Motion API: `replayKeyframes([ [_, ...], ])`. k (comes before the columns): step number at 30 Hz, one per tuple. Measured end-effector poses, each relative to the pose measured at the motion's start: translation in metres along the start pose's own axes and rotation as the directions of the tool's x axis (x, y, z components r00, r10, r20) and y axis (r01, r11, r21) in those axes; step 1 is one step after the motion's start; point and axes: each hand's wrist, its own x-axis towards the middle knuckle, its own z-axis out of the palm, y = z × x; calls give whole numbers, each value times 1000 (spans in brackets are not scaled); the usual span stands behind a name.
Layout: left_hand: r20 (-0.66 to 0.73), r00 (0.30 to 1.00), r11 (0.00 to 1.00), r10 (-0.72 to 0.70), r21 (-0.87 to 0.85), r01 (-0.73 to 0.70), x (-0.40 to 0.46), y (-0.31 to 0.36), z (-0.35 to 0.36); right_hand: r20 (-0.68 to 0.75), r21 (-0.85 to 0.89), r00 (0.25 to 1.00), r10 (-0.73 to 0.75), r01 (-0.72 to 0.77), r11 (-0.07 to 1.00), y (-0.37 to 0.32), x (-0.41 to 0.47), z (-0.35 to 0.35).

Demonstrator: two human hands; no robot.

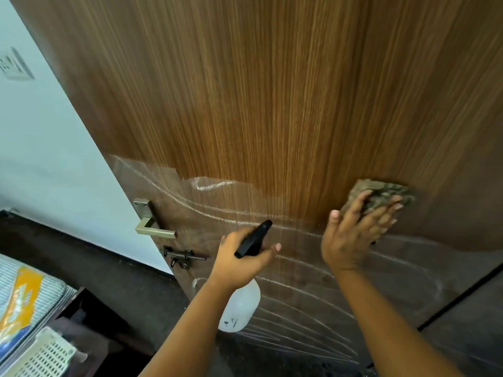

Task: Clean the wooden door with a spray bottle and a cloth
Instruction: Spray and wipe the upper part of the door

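- Head view: right hand (353, 229), fingers straight and spread, presses mottled cloth (381, 197) flat on wooden door (272, 91), at the wet zone's upper edge.
- Left hand (242, 257) grips spray bottle (239, 306) near the door, right of lever handle (152, 227) and latch bolt (185, 257).
- Dry panel extends above.

Mottled cloth (381, 198) flat against streaky wooden door (272, 104); white spray bottle (241, 306) upright

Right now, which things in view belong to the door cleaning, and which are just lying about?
Job: wooden door; spray bottle, gripped by left hand; cloth, pressed to door by right hand.

Lying about: door handle, slide bolt, white basket, wall socket.
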Motion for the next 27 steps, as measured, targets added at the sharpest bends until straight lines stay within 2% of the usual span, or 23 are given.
replayKeyframes([
  [2,-15,1000,992,-24,-121,22,0,-5,-8,111,-5,984,-141,142,990,-24,-22,12],
  [6,-54,997,965,-51,-259,35,-2,-4,-21,302,-41,834,-462,495,868,-81,-59,38],
  [10,-70,997,966,-20,-258,1,-2,-5,-44,459,-13,639,-617,700,714,-118,-68,50],
  [12,-68,997,972,-32,-234,16,1,-9,-61,443,-27,603,-663,749,662,-106,-58,51],
  [13,-60,997,976,-52,-216,38,3,-13,-69,400,-44,643,-653,725,687,-93,-51,50],
  [16,-47,993,983,-105,-157,97,10,-25,-88,204,-164,866,-457,491,856,-50,-34,36],
  [18,-41,996,989,-77,-127,72,12,-34,-99,150,-178,934,-325,349,920,-43,-33,29],
  [21,-59,995,995,-77,-61,73,16,-44,-108,108,-112,987,-123,135,985,-75,-40,37],
  [23,-49,994,996,-94,-9,93,20,-50,-115,89,-109,996,-19,28,994,-107,-47,47],
  [25,-18,994,994,-111,0,111,23,-56,-128,108,-106,994,2,9,994,-136,-58,57],
  [27,3,998,997,-64,-40,64,26,-63,-142,159,-100,984,-76,93,991,-163,-72,69],
])
